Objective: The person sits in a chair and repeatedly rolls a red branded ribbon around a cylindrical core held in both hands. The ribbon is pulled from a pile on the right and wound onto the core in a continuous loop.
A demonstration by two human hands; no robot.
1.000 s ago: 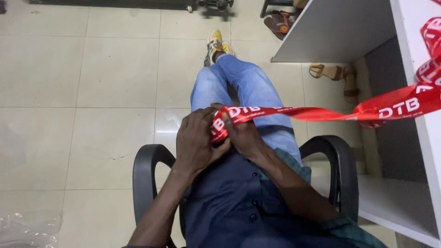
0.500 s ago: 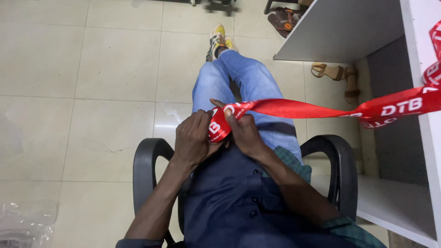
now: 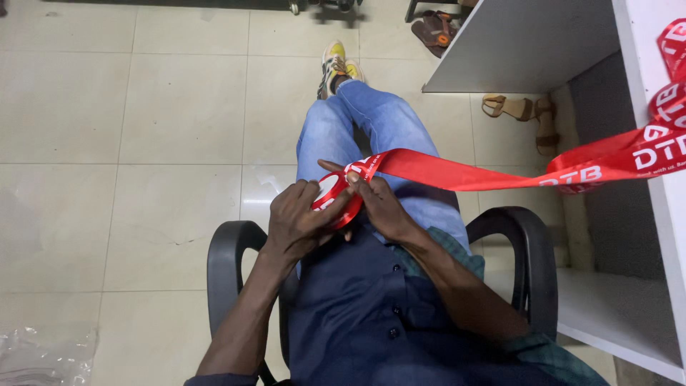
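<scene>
A: Starting at the far left, what is down there?

B: A crumpled clear plastic sheet [image 3: 36, 354] lies on the tiled floor [image 3: 143, 143] in the lower left corner. Next comes the black chair [image 3: 229, 257], with 2 curved armrests, and the person sits in it.

A: And the hands?

B: The left hand [image 3: 300, 218] is closed around a small roll of red ribbon [image 3: 336, 204], with fingers curled over its rim. The roll sits above the lap, just over the blue jeans [image 3: 357, 129]. The right hand [image 3: 379, 204] touches the roll from the other side and pinches the ribbon where it leaves the coil. Both hands are grasping; neither is loose.

A: Where does the ribbon go from there?

B: The loose length of red ribbon [image 3: 464, 171] runs out to the right, taut and slightly twisted, with white print on it. It reaches the white shelf unit [image 3: 643, 43] at the right edge and goes up along it.

A: Anything else on the floor?

B: 1 yellow shoe [image 3: 334, 61] on the outstretched foot, tan sandals [image 3: 522, 111] beside the shelf, and dark sandals [image 3: 436, 28] near the top.
</scene>
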